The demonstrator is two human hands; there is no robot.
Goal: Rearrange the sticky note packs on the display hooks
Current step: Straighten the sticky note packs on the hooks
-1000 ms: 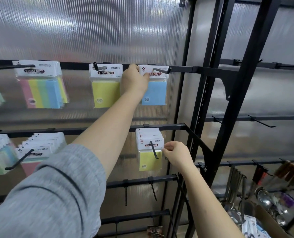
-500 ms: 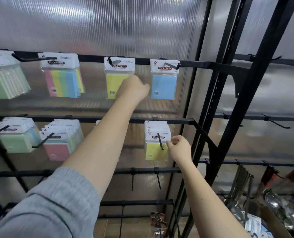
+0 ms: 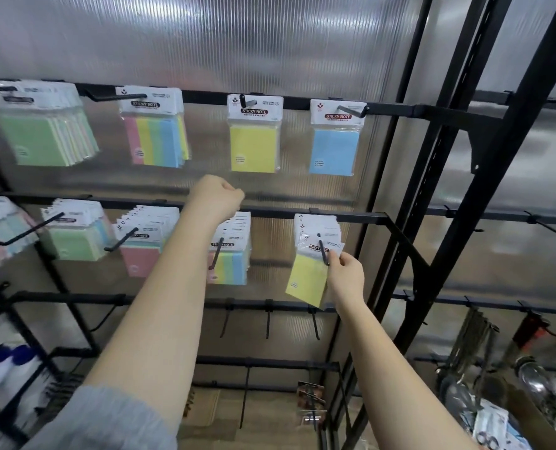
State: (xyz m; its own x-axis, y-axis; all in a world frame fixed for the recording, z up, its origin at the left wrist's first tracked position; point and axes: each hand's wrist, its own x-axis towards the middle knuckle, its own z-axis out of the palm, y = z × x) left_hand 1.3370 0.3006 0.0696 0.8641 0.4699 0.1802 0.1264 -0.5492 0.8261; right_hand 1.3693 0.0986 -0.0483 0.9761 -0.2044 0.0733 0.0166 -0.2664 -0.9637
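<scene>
My right hand (image 3: 346, 274) pinches the upper right corner of the front yellow sticky note pack (image 3: 307, 277), which tilts off the tip of its hook (image 3: 322, 251) on the middle rail (image 3: 361, 217), with more packs bunched behind it on that hook. My left hand (image 3: 216, 198) is curled into a loose fist holding nothing, raised in front of the middle rail, just below the single yellow pack (image 3: 254, 138) on the top rail (image 3: 397, 109). Right of that hangs 1 blue pack (image 3: 335, 141), left of it a multicolour pack (image 3: 155, 131).
</scene>
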